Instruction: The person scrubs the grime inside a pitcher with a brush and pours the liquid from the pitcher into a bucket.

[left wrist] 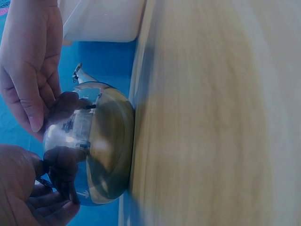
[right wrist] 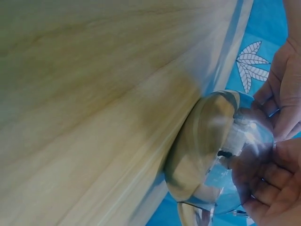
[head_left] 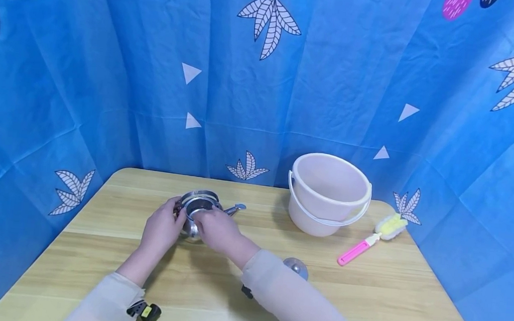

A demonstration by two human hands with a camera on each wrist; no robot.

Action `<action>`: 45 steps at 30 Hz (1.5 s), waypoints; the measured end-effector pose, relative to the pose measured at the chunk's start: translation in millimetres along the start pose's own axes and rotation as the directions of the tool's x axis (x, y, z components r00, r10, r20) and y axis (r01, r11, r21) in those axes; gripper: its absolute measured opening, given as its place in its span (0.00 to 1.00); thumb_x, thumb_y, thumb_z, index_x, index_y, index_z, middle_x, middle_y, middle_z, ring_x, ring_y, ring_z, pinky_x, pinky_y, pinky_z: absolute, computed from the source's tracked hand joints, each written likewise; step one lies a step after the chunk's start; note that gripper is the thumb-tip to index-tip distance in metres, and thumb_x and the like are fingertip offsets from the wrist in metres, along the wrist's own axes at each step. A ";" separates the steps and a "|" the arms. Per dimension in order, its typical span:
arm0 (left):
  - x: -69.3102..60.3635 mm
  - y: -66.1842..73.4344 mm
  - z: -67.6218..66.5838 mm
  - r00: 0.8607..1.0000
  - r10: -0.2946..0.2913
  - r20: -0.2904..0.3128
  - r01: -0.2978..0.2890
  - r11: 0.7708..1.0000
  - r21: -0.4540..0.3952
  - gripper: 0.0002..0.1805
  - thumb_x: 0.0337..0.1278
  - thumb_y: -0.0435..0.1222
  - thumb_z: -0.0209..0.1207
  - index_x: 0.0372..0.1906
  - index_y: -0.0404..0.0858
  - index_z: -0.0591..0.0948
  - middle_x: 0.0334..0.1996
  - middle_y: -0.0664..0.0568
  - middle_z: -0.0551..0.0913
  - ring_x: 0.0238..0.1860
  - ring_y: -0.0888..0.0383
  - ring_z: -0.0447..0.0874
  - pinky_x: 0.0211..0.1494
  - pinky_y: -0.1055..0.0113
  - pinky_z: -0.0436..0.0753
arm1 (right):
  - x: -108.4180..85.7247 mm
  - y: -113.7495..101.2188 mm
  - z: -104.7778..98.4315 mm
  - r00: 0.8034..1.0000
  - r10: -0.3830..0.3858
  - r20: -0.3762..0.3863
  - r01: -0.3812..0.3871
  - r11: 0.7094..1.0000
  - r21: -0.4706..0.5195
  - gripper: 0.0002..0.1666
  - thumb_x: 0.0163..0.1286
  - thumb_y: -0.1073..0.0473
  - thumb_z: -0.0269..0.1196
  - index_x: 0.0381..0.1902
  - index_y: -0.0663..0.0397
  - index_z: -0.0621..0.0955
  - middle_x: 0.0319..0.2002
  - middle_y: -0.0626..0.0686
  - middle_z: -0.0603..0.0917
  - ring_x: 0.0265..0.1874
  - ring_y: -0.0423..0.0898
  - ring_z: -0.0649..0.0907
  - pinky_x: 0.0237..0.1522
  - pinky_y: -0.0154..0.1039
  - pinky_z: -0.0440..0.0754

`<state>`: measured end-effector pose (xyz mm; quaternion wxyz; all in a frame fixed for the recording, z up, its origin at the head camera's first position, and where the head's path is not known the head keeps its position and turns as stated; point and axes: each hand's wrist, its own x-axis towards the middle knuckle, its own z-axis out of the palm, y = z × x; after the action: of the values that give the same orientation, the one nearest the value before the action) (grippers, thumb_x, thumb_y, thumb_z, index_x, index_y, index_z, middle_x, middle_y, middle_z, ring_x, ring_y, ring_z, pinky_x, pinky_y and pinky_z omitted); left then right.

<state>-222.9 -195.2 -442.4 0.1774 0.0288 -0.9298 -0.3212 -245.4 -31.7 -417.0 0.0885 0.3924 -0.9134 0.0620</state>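
Observation:
A shiny metal teapot point(head_left: 191, 230) stands lidless on the table, its spout point(head_left: 235, 209) pointing right. My left hand point(head_left: 163, 226) holds the pot at its left side, thumb near the rim and fingers curled against the body, as the left wrist view also shows. Over the near right edge of the opening bends my right hand point(head_left: 219, 230). Its fingertips are hidden at the mouth, where an inner metal ring shows, so I cannot tell whether they pinch anything. In the right wrist view, both hands meet around the top of the polished pot point(right wrist: 202, 155).
A round metal lid point(head_left: 296, 268) lies beside my right forearm. Behind it stands a white bucket point(head_left: 320, 221) with its handle hanging down in front. A brush with a pink handle point(head_left: 354, 253) and yellow-white head lies at the right. Blue curtains point(head_left: 253, 94) surround the wooden table point(head_left: 364, 300).

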 end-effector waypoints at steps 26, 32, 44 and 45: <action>-0.7 1.4 -0.1 1.000 0.012 -0.015 -0.011 0.999 0.032 0.25 0.72 0.38 0.52 0.65 0.26 0.72 0.56 0.30 0.80 0.54 0.33 0.81 0.54 0.40 0.80 | 7.3 -0.5 -2.1 0.992 0.109 0.071 -0.116 0.987 0.108 0.09 0.74 0.56 0.61 0.47 0.42 0.87 0.44 0.43 0.88 0.51 0.44 0.84 0.57 0.37 0.80; -1.1 2.6 -0.2 1.000 0.011 -0.018 -0.010 0.999 0.036 0.24 0.71 0.37 0.52 0.65 0.26 0.72 0.55 0.30 0.80 0.53 0.33 0.81 0.52 0.40 0.80 | 6.3 -2.3 -5.5 0.991 0.118 0.070 -0.125 0.986 0.111 0.11 0.73 0.57 0.62 0.49 0.41 0.87 0.45 0.43 0.89 0.49 0.43 0.85 0.55 0.35 0.80; 0.0 4.6 -0.2 1.000 0.002 -0.014 -0.001 0.999 0.038 0.24 0.71 0.37 0.52 0.64 0.26 0.73 0.55 0.30 0.81 0.53 0.34 0.82 0.51 0.40 0.81 | 7.2 -1.2 -9.5 0.987 0.141 0.071 -0.150 0.977 0.152 0.11 0.75 0.55 0.61 0.50 0.39 0.88 0.46 0.43 0.89 0.51 0.45 0.85 0.58 0.38 0.80; 0.2 4.7 -0.1 1.000 0.001 -0.010 -0.001 0.999 0.038 0.24 0.71 0.37 0.52 0.65 0.26 0.72 0.55 0.30 0.80 0.53 0.34 0.82 0.51 0.40 0.81 | 7.4 -0.8 -9.8 0.988 0.137 0.068 -0.146 0.978 0.149 0.11 0.75 0.56 0.61 0.49 0.39 0.88 0.45 0.42 0.89 0.51 0.45 0.86 0.59 0.38 0.80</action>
<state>-222.7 -191.6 -439.4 0.1817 0.0335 -0.9348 -0.3033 -248.7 -35.6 -405.8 0.0271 0.3337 -0.9337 0.1268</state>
